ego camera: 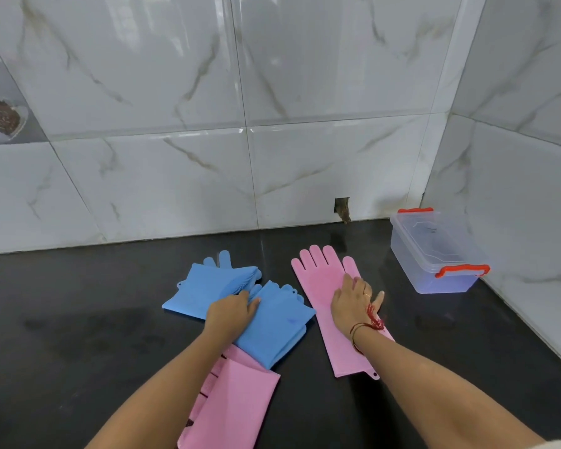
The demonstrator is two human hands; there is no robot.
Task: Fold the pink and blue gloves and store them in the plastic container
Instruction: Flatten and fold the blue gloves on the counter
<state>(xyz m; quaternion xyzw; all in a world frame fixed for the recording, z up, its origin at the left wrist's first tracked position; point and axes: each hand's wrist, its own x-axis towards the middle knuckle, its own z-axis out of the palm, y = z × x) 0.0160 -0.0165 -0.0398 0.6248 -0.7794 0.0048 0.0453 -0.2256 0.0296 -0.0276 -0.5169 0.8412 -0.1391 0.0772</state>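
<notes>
Blue gloves are lying overlapped on the counter, the left hand gripping them with curled fingers. Nearer, a folded pink glove is resting. The right hand, fingers spread, is pressing the flat pink glove; smoothing it first should be helping the fold. Rightmost, the container is waiting, apparently lidded.

Glossy black counter meets white marble-veined wall tiles.
</notes>
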